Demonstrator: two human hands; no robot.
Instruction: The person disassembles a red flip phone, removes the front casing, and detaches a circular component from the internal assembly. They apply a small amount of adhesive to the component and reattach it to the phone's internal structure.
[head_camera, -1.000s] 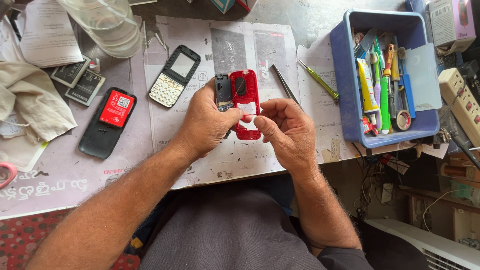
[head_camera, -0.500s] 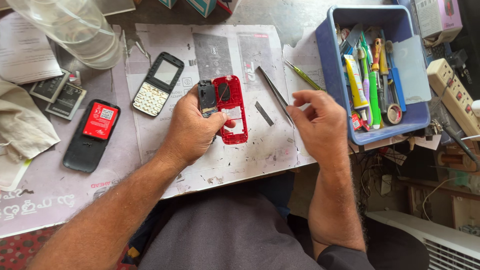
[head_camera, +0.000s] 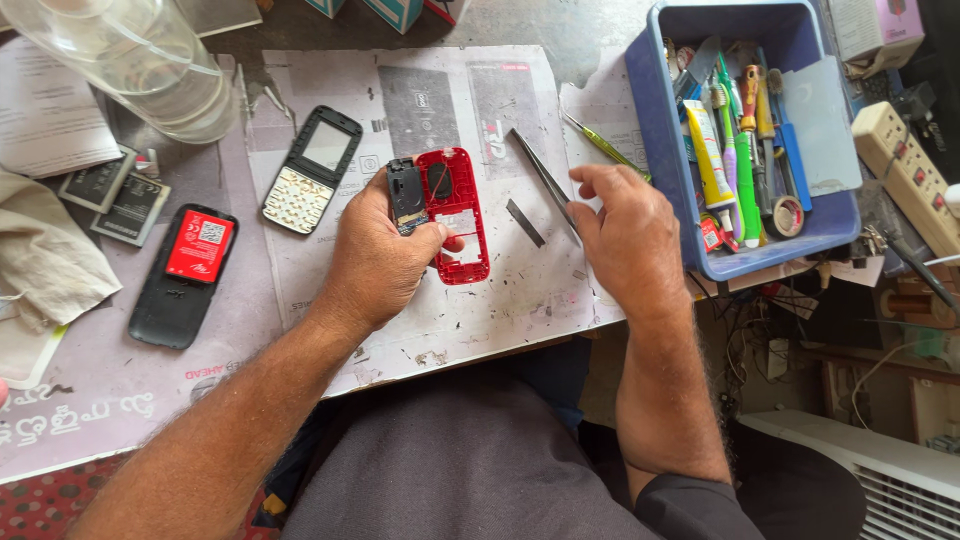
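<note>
My left hand (head_camera: 380, 260) holds a red phone housing (head_camera: 455, 215) together with a small dark circuit part (head_camera: 407, 193) against its left edge. My right hand (head_camera: 625, 235) has come off the housing and rests on the paper-covered table, its fingers on the metal tweezers (head_camera: 545, 183). A small dark metal strip (head_camera: 524, 222) lies between the two hands. A phone front with a white keypad (head_camera: 311, 172) lies up and left of my left hand.
A blue tool tray (head_camera: 835, 225) with screwdrivers, tubes and brushes stands at the right. A green-handled tool (head_camera: 604, 145) lies beside it. A black phone with a red battery (head_camera: 186, 275), loose batteries (head_camera: 112, 192), a clear plastic jar (head_camera: 140, 60) and a cloth (head_camera: 50, 260) sit left.
My right hand let go of the red housing and moved right to the tweezers. My left hand kept the housing and drifted slightly left.
</note>
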